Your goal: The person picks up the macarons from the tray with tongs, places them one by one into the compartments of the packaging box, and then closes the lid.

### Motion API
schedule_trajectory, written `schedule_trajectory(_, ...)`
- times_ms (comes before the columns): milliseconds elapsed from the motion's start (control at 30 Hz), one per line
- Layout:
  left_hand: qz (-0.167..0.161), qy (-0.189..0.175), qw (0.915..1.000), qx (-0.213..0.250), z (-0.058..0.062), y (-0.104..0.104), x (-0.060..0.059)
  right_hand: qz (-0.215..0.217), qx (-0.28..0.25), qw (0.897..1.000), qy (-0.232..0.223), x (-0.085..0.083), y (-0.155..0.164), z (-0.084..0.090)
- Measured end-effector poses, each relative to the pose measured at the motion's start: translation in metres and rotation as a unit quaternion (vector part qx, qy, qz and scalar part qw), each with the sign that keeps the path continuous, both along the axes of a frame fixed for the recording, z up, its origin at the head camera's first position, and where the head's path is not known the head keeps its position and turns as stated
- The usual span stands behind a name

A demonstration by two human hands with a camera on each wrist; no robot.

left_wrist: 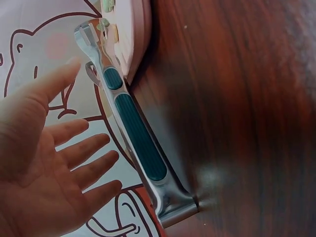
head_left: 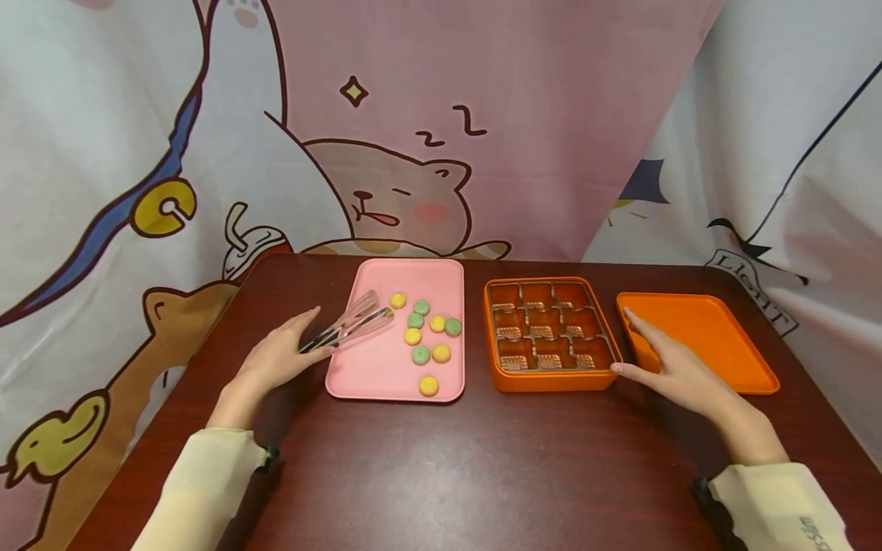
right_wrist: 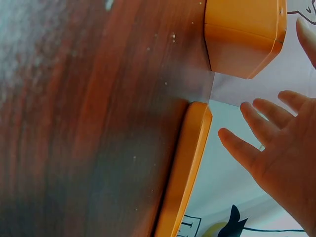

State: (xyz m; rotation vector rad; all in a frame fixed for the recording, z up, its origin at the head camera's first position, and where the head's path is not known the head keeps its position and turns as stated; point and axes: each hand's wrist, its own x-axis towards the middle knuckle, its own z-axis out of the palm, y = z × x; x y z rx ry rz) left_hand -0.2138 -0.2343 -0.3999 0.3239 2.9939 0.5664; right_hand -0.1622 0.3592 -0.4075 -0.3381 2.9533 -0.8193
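The left hand (head_left: 279, 356) lies flat, fingers spread, beside the tongs (head_left: 347, 327) — these rest across the pink tray's (head_left: 375, 375) left rim, near the sweets (head_left: 427, 333). The right hand (head_left: 678, 371), fingers loose, touches the box (head_left: 551, 379) and the lid (head_left: 717, 337).

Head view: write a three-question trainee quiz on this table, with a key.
1. True or false: the left hand grips the tongs.
2. How many round sweets lie on the pink tray?
3. The lid lies: A) on the orange box, B) on the table to the box's right, C) on the pink tray.

Key
1. False. The fingers are straight beside the tongs, as the left wrist view shows.
2. Eight.
3. B. The right hand rests open between the box and the lid.
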Motion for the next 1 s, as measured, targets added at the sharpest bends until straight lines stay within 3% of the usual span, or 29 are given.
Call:
schedule_trajectory(267,0.002,-0.004,0.9999,0.016,-0.003,-0.002,-0.004,0.019,-0.008,1.000,0.012,0.002,-0.004,-0.007)
schedule_trajectory(800,0.012,0.002,0.9991,0.041,-0.008,-0.004,-0.011,0.014,0.007,0.999,0.036,0.004,-0.009,-0.008)
schedule_trajectory(1000,0.016,-0.012,0.9986,0.048,-0.011,-0.005,-0.012,0.012,0.022,0.999,0.041,0.004,-0.013,-0.005)
